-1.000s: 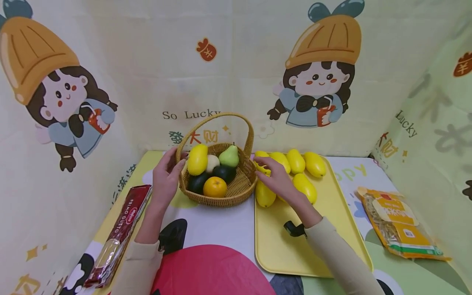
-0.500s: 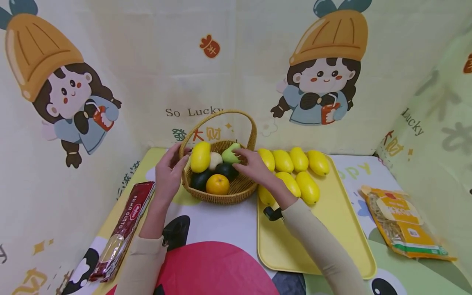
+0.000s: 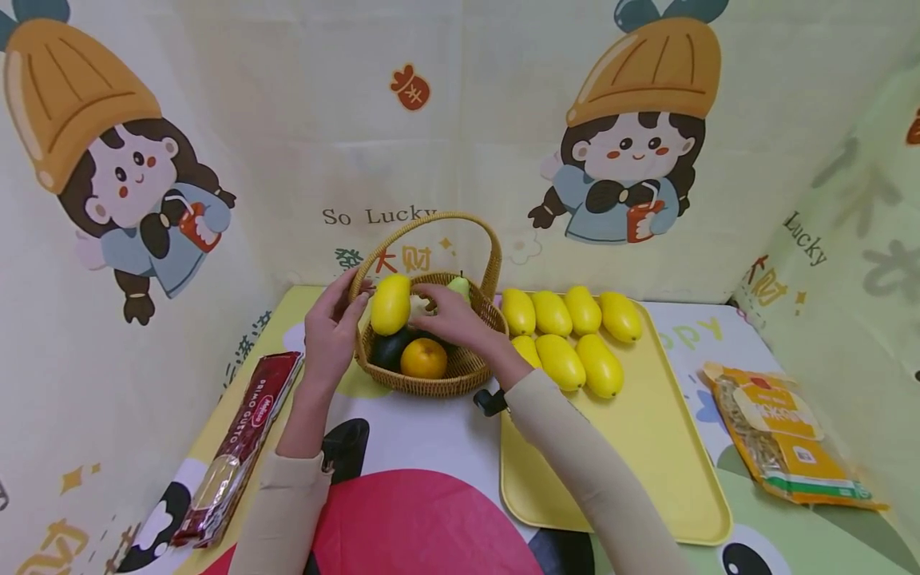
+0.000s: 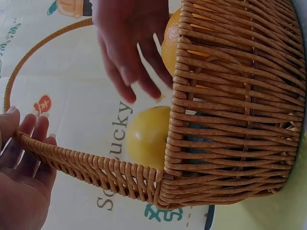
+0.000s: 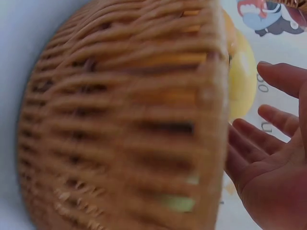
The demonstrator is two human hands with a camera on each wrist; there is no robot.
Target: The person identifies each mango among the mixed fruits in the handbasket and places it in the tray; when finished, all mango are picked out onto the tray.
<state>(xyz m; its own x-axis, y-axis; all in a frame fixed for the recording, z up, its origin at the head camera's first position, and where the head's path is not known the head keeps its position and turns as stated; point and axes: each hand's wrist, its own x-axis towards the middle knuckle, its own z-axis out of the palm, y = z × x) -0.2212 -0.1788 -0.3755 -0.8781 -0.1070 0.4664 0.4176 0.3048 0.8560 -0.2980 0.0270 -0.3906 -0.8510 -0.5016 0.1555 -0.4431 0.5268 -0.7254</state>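
A wicker basket [image 3: 431, 387] stands at the back of the table, its tall handle [image 3: 460, 216] upright. My left hand [image 3: 332, 327] holds the left foot of that handle; in the left wrist view its thumb lies on one side and its fingers behind. Over the basket reaches my right hand [image 3: 456, 319], fingers extended towards a yellow mango [image 3: 391, 305] at the left rim. In the right wrist view a gap shows between the right hand [image 5: 273, 158] and the yellow fruit. An orange [image 3: 424, 358], a dark fruit [image 3: 386, 351] and a partly hidden green pear [image 3: 458, 286] share the basket.
Right of the basket, a yellow tray [image 3: 618, 479] bears several yellow mangoes [image 3: 604, 367] in two rows. A red spaghetti packet [image 3: 240, 447] lies at the left, an orange food bag [image 3: 791, 431] at the far right. A printed cloth wall [image 3: 474, 144] rises close behind.
My right hand has moved left from the basket's right rim, across the pear, to near the mango at the left. The left hand stays at the handle.
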